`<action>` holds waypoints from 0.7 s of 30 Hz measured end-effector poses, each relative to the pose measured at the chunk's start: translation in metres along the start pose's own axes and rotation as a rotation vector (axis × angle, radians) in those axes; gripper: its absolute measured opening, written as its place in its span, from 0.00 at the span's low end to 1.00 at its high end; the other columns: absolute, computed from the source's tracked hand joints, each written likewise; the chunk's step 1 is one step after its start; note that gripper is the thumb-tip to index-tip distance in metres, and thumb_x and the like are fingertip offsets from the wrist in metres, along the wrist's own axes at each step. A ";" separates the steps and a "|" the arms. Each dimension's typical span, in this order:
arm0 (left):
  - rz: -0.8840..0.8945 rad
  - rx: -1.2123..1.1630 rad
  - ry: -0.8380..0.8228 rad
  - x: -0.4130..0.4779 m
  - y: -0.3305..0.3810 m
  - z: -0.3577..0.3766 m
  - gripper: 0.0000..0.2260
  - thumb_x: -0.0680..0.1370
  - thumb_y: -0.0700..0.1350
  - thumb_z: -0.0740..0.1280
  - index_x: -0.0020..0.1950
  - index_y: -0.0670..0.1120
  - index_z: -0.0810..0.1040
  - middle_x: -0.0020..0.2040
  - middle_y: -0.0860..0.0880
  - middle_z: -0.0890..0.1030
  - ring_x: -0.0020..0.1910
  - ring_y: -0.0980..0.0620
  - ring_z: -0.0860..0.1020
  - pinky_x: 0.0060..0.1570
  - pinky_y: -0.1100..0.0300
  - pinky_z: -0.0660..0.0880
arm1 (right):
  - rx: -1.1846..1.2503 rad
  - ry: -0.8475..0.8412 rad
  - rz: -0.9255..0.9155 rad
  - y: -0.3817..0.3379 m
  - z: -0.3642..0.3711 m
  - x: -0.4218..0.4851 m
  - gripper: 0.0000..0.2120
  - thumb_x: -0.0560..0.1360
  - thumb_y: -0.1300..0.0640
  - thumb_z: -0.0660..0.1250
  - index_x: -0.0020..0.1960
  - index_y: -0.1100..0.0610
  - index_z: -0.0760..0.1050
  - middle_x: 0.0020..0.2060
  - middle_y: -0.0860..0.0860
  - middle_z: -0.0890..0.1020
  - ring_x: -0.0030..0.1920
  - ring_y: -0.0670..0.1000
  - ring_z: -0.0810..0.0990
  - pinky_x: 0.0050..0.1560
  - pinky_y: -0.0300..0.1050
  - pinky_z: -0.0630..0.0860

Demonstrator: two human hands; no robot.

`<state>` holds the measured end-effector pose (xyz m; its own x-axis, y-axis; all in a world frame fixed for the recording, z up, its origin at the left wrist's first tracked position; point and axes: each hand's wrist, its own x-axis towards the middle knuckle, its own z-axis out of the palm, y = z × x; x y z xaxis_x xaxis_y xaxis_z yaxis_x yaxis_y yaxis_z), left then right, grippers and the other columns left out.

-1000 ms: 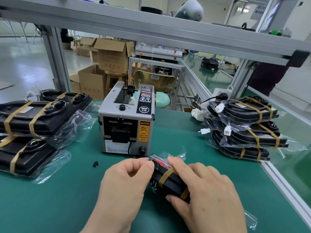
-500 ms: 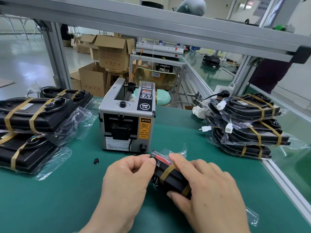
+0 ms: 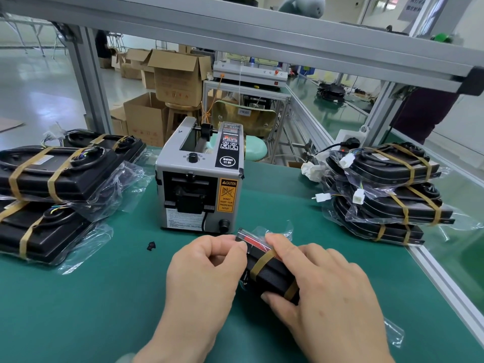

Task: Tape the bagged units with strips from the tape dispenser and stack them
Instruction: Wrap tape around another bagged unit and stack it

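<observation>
1. Bagged unit (image 3: 269, 271), head view: lies on the green table (image 3: 78, 310) before the tape dispenser (image 3: 200, 179); left hand (image 3: 204, 273) pinches its end, right hand (image 3: 327, 289) grips it.
2. Taped stacks (image 3: 392, 189) flank the dispenser; cardboard boxes (image 3: 178, 74) stand on the floor beyond.

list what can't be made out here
Head view: the unit is mostly covered by the left hand and right hand; only its far end and two tape bands show.
Head view: the left stack is cut by the frame's left edge, so its count is unclear.
Head view: the dispenser outlet is dark; a waiting strip cannot be told.
Head view: its lower label print is too small to read.
</observation>
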<state>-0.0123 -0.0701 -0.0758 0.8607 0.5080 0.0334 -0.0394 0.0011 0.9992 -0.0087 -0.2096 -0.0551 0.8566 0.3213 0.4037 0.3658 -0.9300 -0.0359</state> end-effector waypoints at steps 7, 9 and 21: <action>0.042 0.067 0.032 0.003 -0.001 0.000 0.05 0.66 0.47 0.73 0.32 0.50 0.81 0.29 0.58 0.81 0.26 0.64 0.75 0.26 0.75 0.68 | -0.009 0.036 -0.017 0.001 0.001 0.000 0.41 0.44 0.41 0.82 0.57 0.46 0.80 0.33 0.46 0.79 0.30 0.54 0.77 0.26 0.48 0.71; 0.012 0.049 0.030 0.007 -0.003 -0.001 0.05 0.66 0.47 0.74 0.38 0.50 0.80 0.33 0.57 0.82 0.28 0.65 0.77 0.28 0.75 0.69 | -0.021 0.046 -0.021 0.002 0.001 0.001 0.41 0.44 0.41 0.82 0.57 0.45 0.80 0.33 0.46 0.79 0.31 0.54 0.77 0.27 0.48 0.71; -0.305 -0.329 -0.559 0.022 -0.002 0.002 0.19 0.65 0.52 0.69 0.56 0.52 0.80 0.46 0.49 0.84 0.40 0.55 0.80 0.41 0.56 0.75 | 0.033 0.173 -0.108 0.016 0.004 0.003 0.46 0.48 0.39 0.80 0.65 0.47 0.74 0.44 0.44 0.82 0.38 0.52 0.80 0.35 0.45 0.76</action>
<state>0.0075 -0.0609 -0.0766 0.9856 -0.0736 -0.1525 0.1691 0.3767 0.9108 0.0013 -0.2227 -0.0581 0.7376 0.3811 0.5574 0.4665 -0.8844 -0.0127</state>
